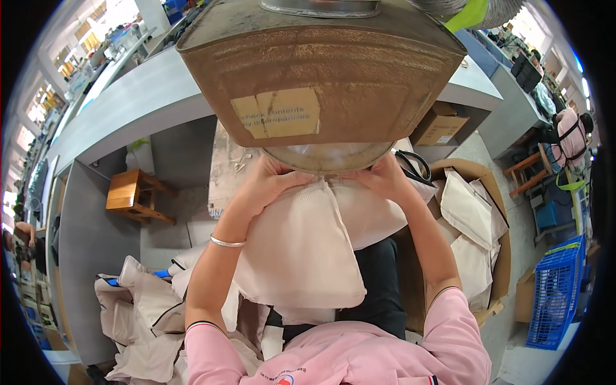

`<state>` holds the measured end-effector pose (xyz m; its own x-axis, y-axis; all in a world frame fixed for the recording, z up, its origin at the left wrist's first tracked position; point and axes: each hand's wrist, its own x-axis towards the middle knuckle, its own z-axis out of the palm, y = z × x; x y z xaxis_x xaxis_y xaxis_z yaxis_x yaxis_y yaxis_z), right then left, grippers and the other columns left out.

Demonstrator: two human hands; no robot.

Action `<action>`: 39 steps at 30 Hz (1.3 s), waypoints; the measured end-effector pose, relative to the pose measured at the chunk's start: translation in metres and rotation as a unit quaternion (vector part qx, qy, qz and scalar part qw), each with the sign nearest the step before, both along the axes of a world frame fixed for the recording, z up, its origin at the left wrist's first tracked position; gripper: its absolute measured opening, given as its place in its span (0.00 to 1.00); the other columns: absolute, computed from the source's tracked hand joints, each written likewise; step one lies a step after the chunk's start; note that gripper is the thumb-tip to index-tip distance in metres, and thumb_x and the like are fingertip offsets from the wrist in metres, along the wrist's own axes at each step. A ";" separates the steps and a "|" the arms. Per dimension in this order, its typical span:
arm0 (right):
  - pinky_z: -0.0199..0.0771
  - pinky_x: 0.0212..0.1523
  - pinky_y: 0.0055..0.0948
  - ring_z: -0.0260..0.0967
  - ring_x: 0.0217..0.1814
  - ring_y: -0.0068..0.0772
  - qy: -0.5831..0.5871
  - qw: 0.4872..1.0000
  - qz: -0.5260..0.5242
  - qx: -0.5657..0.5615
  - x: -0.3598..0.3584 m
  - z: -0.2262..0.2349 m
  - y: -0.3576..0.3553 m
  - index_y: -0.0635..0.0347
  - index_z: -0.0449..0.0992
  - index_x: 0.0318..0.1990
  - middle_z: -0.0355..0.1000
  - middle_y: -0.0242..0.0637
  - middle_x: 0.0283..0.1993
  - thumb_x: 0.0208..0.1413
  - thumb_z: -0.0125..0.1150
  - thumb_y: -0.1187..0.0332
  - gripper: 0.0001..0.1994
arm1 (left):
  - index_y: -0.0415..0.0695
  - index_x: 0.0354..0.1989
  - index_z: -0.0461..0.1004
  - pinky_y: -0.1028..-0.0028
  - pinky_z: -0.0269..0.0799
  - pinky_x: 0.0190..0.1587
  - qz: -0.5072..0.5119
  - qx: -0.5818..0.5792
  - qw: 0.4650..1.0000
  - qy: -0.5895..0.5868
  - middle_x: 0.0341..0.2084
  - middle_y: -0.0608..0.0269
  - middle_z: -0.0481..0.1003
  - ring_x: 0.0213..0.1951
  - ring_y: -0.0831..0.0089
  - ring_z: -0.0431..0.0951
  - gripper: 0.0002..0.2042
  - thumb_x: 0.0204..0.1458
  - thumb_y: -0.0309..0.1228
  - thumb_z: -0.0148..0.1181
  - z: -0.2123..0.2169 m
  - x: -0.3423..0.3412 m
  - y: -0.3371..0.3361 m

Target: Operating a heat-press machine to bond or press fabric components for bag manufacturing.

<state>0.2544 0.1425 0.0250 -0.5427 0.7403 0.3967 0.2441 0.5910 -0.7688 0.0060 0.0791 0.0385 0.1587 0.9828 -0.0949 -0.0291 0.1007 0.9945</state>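
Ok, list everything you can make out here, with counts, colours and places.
boxy container: 1, brown, top centre
label: 1, yellowish, container's front
round disc: 1, pale, under container
ridged hose: 1, grey, top right
cloth piece: at least 1, cream, over lap
cloth heap: 1, cream, lower left
open carton: 1, brown, right, holding cream cloth
smaller carton: 1, brown, upper right
wooden stools: 2, brown, left and far right
crate: 1, blue, lower right
background clutter: uncountable, mixed, edges
bangle: 1, silver, left wrist
shirt: 1, pink, bottom
left fingers, right fingers: one set each, bare, cloth's upper edge
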 end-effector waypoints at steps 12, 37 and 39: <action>0.75 0.48 0.29 0.73 0.46 0.25 0.053 0.992 -0.014 -0.111 0.006 0.004 0.010 0.68 0.79 0.46 0.78 0.35 0.43 0.50 0.70 0.70 0.16 | 0.37 0.48 0.79 0.77 0.77 0.48 0.065 0.013 0.997 -0.038 0.43 0.63 0.81 0.45 0.77 0.80 0.17 0.49 0.20 0.70 0.001 0.000 0.008; 0.75 0.45 0.32 0.78 0.41 0.43 -0.327 0.843 -0.405 0.135 0.257 0.067 -0.023 0.63 0.82 0.39 0.80 0.40 0.37 0.51 0.69 0.67 0.11 | 0.35 0.36 0.79 0.76 0.64 0.26 -0.089 0.075 0.967 0.228 0.18 0.65 0.72 0.23 0.83 0.65 0.14 0.49 0.34 0.70 -0.013 0.046 -0.068; 0.74 0.48 0.34 0.78 0.45 0.46 -0.370 0.788 -0.397 0.293 0.271 0.062 -0.023 0.64 0.81 0.41 0.80 0.42 0.41 0.54 0.67 0.65 0.12 | 0.35 0.37 0.78 0.78 0.63 0.26 -0.092 0.135 0.947 0.276 0.19 0.68 0.73 0.23 0.87 0.66 0.15 0.49 0.34 0.71 -0.012 0.056 -0.067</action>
<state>0.5252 0.1193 0.0871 -0.2445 0.7703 0.5889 0.9682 0.2276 0.1043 0.0622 0.0125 0.0269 0.3286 0.9437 0.0381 0.4970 -0.2071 0.8427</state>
